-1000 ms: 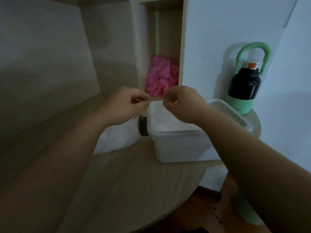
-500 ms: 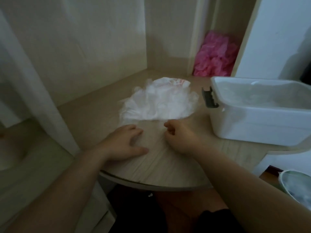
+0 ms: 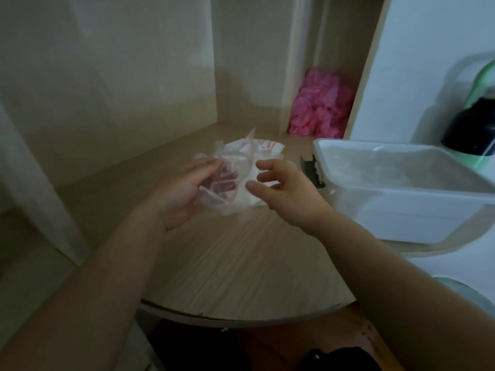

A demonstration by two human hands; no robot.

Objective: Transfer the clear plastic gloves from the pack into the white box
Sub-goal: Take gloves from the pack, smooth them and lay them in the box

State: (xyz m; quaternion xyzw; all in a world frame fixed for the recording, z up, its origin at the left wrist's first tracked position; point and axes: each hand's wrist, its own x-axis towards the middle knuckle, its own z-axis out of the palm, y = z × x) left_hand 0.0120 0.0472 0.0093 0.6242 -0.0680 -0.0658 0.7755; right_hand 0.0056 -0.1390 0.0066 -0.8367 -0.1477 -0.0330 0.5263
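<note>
Above pack point(image 3: 265, 149), off table point(image 3: 241, 263) now: left hand point(image 3: 178, 196) fingers open, clear glove point(image 3: 227, 170) draped over them; right hand point(image 3: 289, 195) fingers spread.

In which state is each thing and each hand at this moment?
Left hand: palm up, clear glove draped over it.
Right hand: open, holding nothing.
Glove pack: open, crumpled, on table.
White box: lid off, clear plastic inside.
Pink plastic bundle: piled, untouched.

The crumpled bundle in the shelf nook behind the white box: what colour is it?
The crumpled bundle is bright pink; the head view shows it.
</note>
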